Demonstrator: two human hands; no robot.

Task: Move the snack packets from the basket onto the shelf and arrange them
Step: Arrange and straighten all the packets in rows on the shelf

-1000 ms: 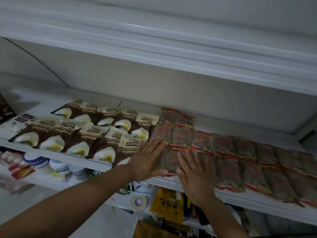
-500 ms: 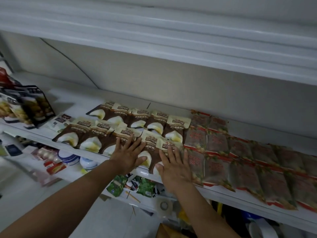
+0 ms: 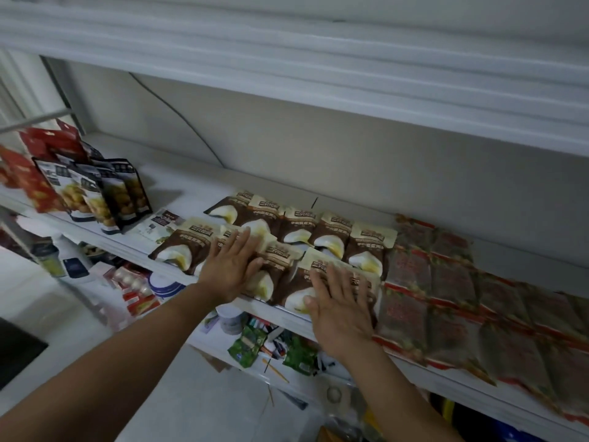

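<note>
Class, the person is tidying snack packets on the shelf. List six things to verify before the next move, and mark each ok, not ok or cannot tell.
1. Left hand flat on the brown packets: ok.
2. Right hand flat on the brown packets: ok.
3. Brown packets in straight rows: not ok, several overlap at angles.
4. Red packets lying flat in rows: ok.
5. Bare shelf behind the brown packets: ok.
6. Basket with remaining packets: cannot tell, out of view.
</note>
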